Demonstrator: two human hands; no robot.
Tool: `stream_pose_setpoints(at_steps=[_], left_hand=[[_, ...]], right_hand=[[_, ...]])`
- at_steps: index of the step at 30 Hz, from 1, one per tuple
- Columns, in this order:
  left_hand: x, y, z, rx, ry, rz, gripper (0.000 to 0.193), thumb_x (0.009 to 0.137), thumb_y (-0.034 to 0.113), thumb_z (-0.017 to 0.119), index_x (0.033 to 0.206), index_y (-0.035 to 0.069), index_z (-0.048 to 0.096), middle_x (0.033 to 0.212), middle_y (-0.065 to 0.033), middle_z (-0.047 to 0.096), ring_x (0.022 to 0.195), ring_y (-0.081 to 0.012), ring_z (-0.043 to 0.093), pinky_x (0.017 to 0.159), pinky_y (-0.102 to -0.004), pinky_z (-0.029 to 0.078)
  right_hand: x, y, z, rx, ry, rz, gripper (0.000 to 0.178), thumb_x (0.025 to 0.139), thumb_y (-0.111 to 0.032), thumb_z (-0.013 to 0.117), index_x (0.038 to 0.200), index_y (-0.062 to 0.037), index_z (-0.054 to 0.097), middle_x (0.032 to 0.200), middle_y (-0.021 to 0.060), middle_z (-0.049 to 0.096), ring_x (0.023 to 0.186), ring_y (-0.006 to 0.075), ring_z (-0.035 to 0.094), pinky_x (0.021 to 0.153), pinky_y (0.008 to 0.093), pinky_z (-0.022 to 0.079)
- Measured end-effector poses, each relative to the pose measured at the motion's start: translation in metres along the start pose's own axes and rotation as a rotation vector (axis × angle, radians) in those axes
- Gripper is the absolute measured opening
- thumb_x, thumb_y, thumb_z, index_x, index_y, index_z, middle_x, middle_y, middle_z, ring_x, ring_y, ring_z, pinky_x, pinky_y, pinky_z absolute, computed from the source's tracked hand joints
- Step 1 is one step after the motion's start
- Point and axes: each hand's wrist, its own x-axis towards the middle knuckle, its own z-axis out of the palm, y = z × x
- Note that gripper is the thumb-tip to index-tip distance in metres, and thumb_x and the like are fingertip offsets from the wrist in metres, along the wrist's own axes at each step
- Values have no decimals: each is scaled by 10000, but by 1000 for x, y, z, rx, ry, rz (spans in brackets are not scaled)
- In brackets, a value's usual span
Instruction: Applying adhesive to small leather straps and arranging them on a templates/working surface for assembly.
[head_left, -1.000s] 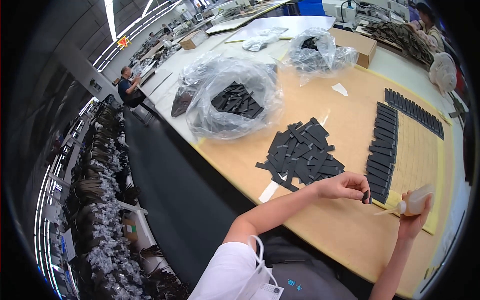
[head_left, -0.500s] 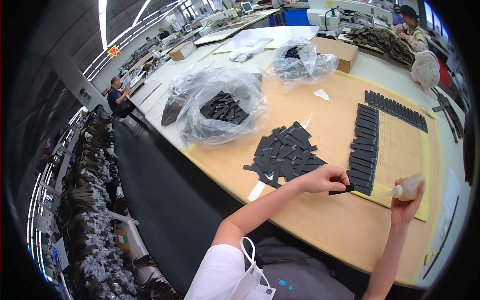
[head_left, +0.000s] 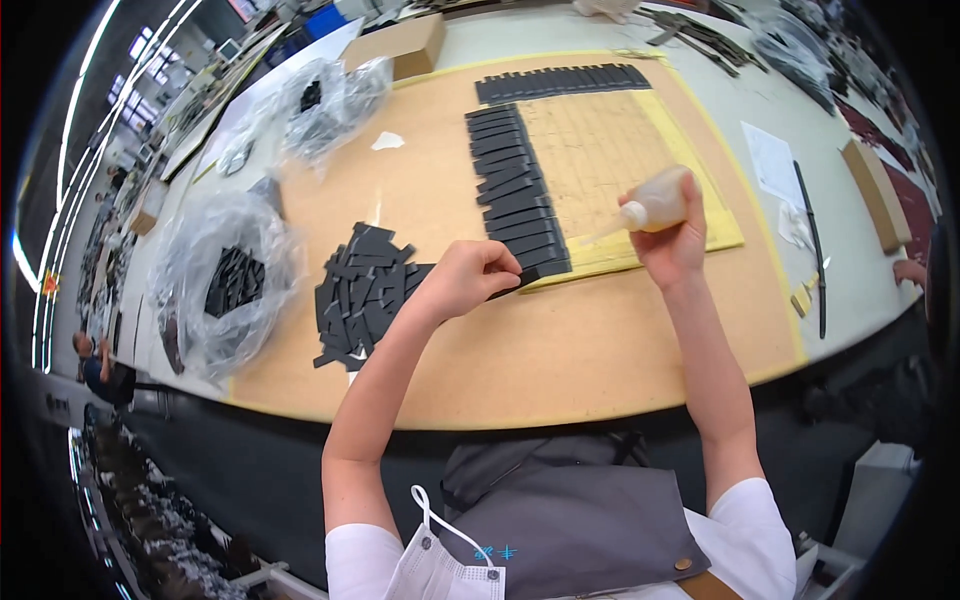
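My left hand [head_left: 468, 278] pinches a short black strip [head_left: 522, 280] at the near end of a column of black strips [head_left: 512, 190]. Those strips lie side by side along the left edge of a yellow-edged board [head_left: 600, 140]. In my right hand [head_left: 672, 240] is a translucent squeeze bottle [head_left: 660, 200] with a white cap, tilted so that its thin nozzle points left toward the column's near end. A loose pile of black strips [head_left: 365, 290] lies to the left of my left hand. Along the board's far edge runs another row of black strips [head_left: 560, 82].
Clear plastic bags [head_left: 205, 330] holding black pieces stand at the left and far left. Behind is a cardboard box [head_left: 400, 45]. A white paper sheet [head_left: 775, 160] and a dark rod [head_left: 812, 250] lie at the right. A person [head_left: 98, 370] sits at the far left.
The view has swung right and down. My right hand has brought the bottle over the board, its nozzle nearer the column. The left hand still pinches its strip by the column's near end.
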Motion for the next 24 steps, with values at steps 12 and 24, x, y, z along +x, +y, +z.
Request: stream_pose_setpoints(at_steps=[12, 24], left_hand=[[30, -10, 29, 83, -32, -10, 112, 852, 94, 729, 932, 16, 731, 867, -87, 737, 789, -171, 682, 722, -300, 537], [15, -8, 38, 440, 185, 327, 134, 786, 179, 802, 829, 93, 708, 843, -12, 620, 819, -195, 633, 695, -322, 523]], right_hand=[[-15, -5, 7, -38, 36, -12, 757, 826, -605, 709, 1282, -73, 424, 1116, 153, 609, 951, 324, 715, 697, 369, 655], [-10, -4, -1, -52, 80, -5, 772, 813, -625, 716, 1284, -86, 425, 1125, 119, 593, 964, 310, 707, 760, 383, 647]])
